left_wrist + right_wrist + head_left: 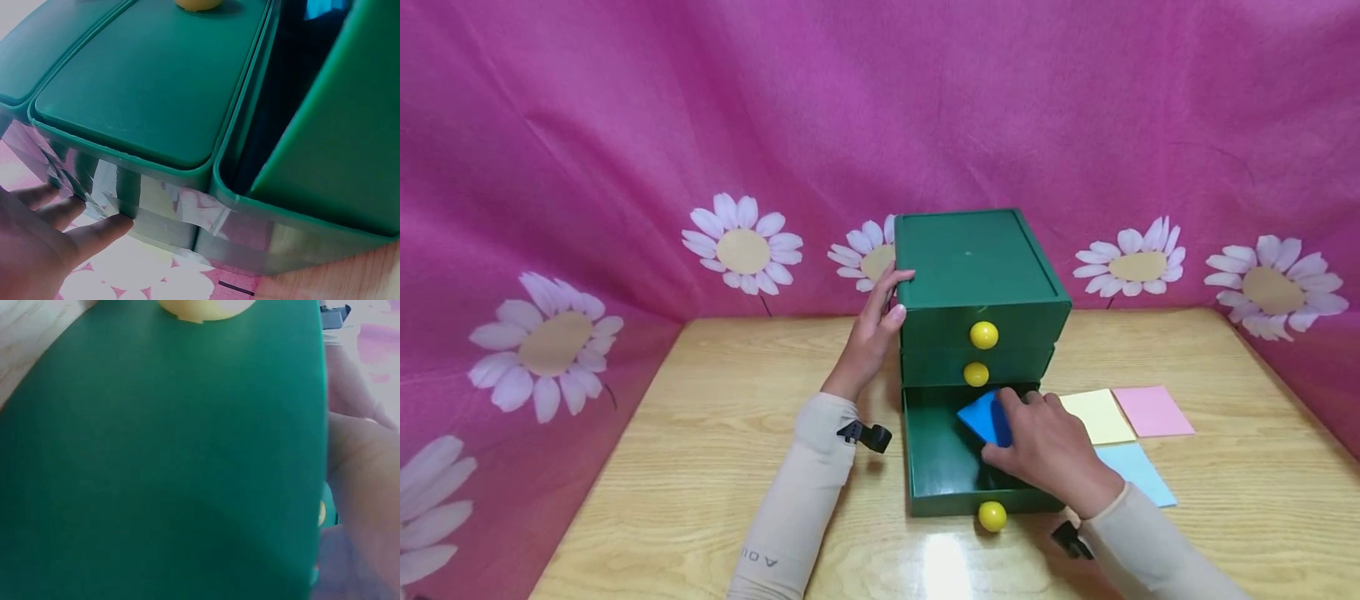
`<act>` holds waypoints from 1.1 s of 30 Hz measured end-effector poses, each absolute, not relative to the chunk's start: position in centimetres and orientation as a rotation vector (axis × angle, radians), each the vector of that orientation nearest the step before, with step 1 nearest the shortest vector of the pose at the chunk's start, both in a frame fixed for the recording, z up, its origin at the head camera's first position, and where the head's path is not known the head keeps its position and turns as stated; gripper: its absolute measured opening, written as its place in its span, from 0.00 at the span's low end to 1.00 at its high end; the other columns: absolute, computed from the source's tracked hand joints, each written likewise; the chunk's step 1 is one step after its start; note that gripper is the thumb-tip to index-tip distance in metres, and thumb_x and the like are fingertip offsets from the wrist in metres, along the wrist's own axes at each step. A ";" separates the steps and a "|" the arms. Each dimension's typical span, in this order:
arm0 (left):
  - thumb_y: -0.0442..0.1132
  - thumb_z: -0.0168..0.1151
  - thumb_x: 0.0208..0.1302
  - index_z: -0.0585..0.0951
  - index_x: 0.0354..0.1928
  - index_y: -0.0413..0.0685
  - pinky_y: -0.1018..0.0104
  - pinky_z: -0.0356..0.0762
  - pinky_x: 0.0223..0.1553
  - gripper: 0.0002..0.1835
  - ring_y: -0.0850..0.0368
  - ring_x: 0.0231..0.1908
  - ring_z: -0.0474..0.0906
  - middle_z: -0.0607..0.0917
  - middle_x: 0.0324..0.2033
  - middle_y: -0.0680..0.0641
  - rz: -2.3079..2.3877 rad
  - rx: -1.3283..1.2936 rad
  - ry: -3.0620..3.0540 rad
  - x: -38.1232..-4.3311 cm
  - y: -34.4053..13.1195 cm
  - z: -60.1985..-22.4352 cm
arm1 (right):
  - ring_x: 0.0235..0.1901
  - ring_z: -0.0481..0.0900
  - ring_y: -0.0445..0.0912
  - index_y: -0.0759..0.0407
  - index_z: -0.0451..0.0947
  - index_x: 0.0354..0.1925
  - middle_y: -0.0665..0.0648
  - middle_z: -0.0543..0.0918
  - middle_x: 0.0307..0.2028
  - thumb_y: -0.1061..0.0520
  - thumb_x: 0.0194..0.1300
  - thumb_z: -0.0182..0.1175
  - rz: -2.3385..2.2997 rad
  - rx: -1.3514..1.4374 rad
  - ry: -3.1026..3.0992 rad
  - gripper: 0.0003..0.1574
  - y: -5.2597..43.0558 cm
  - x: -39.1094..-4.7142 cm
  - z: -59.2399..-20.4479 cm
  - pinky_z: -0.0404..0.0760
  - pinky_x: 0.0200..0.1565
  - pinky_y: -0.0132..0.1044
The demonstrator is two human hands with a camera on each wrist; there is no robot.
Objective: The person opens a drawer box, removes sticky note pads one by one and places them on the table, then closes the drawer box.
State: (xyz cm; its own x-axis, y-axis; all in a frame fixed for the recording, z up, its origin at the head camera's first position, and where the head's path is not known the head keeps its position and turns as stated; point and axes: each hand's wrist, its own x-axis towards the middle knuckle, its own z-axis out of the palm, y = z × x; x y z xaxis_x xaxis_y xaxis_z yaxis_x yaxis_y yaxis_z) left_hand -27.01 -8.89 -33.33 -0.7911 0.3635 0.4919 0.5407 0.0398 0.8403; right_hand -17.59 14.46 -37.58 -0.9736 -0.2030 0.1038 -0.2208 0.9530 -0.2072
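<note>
A green cabinet of three drawers (977, 258) stands on the table, its bottom drawer (936, 462) pulled out. Against the cabinet's left side rests my left hand (865, 346); the left wrist view shows its fingers (103, 234) extended along the taped side wall. My right hand (1052, 442) reaches over the drawer and holds a blue sticky note pad (981, 417), tilted, inside the drawer opening. Part of the pad is hidden behind the fingers. The drawer front (169, 437) fills most of the right wrist view, covering most of that hand.
Right of the cabinet lie a yellow pad (1097, 417), a pink pad (1152, 411) and a light blue pad (1138, 473) on the wooden table (715, 467). Yellow knobs (992, 517) stick out from the drawers. A pink flowered cloth (970, 100) hangs behind.
</note>
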 end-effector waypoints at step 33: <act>0.42 0.43 0.69 0.59 0.71 0.45 0.56 0.51 0.70 0.29 0.51 0.73 0.49 0.46 0.75 0.42 -1.859 -0.957 -2.137 -27.0 -8.9 -33.5 | 0.40 0.74 0.62 0.64 0.70 0.59 0.69 0.79 0.44 0.41 0.44 0.70 0.345 0.210 -3.029 0.48 18.1 -15.9 -35.5 0.81 0.29 0.56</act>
